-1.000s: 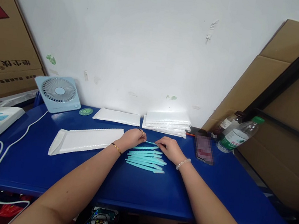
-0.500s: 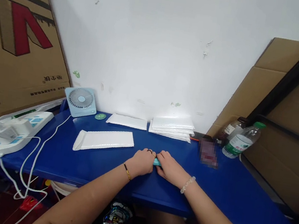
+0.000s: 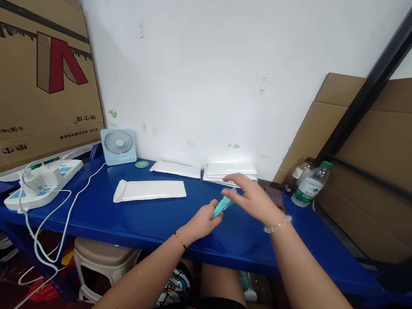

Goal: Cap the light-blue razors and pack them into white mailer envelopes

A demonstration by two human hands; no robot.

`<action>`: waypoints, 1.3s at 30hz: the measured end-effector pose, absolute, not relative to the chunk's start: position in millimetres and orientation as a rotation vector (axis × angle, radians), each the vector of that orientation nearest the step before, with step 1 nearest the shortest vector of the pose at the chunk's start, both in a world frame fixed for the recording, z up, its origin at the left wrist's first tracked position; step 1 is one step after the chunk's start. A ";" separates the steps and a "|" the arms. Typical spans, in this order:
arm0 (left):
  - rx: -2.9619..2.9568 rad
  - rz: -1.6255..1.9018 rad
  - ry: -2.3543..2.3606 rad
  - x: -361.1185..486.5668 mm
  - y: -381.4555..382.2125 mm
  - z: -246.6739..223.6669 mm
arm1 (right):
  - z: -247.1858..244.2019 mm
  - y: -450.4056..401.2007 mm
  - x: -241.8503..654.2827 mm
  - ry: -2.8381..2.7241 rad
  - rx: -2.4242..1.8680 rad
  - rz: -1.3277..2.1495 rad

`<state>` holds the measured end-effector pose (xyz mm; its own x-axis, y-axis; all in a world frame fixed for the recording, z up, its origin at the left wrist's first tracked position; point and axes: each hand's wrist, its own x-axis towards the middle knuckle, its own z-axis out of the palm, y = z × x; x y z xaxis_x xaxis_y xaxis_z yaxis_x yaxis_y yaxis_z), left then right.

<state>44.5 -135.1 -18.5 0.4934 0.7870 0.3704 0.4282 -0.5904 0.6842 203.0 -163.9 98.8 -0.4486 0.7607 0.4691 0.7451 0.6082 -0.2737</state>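
My left hand (image 3: 202, 221) is closed around the lower end of a thin, folded turquoise thing (image 3: 224, 204) with pleat-like layers. What kind of thing it is, I cannot make out. It is held at a slant above the blue table (image 3: 164, 226). My right hand (image 3: 252, 196) is just over its upper end, fingers stretched out and apart. Whether that hand touches it is hard to tell. Beyond my right fingertips lies a stack of white padded envelopes (image 3: 229, 169). One white envelope (image 3: 154, 191) lies flat on the left, and another white envelope (image 3: 176, 169) rests by the wall.
A light blue fan (image 3: 118, 145) and a green disc (image 3: 141, 164) stand at the back left. Nearby are a white power strip (image 3: 46, 185) and cables. On the right are a phone (image 3: 275, 197), a green-capped bottle (image 3: 310, 185) and a brown-capped bottle (image 3: 299, 173).
The right hand has let go of the turquoise thing, opened and moved up and to the right. My left hand now holds the thing raised at a slant. The view has shifted.
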 end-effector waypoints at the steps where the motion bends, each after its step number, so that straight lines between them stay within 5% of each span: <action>1: 2.136 0.986 0.945 48.9 -136.8 -19.5 | 103.7 -165.3 199.6 -2.242 -1.134 0.084; 5: 1.843 0.959 0.774 58.9 -143.7 -22.5 | 91.6 -164.7 185.4 -2.277 -1.039 0.330; 9: 1.418 0.915 0.627 53.9 -155.9 -20.3 | 62.3 -169.3 190.7 -1.747 -0.892 0.746; 15: 1.215 0.226 0.258 46.8 -177.1 -4.7 | 31.0 -196.9 186.1 -1.698 -0.557 1.560; 20: 1.644 0.405 0.454 2.8 -131.7 21.2 | 19.7 -194.5 194.0 -1.258 -0.659 1.312; 25: 1.756 0.746 1.710 -83.1 -43.5 36.3 | -3.1 -179.2 210.0 -1.146 -0.910 1.068; 27: 1.685 0.712 1.817 -108.6 -22.9 35.1 | -10.7 -177.3 209.7 -1.139 -0.950 1.068; 33: 1.537 0.691 1.720 -118.9 -21.7 30.8 | -6.2 -178.7 205.5 -1.084 -0.892 1.120; 39: 0.586 1.464 0.836 -49.3 -49.1 36.7 | 2.3 -174.6 192.4 -0.986 -0.924 1.053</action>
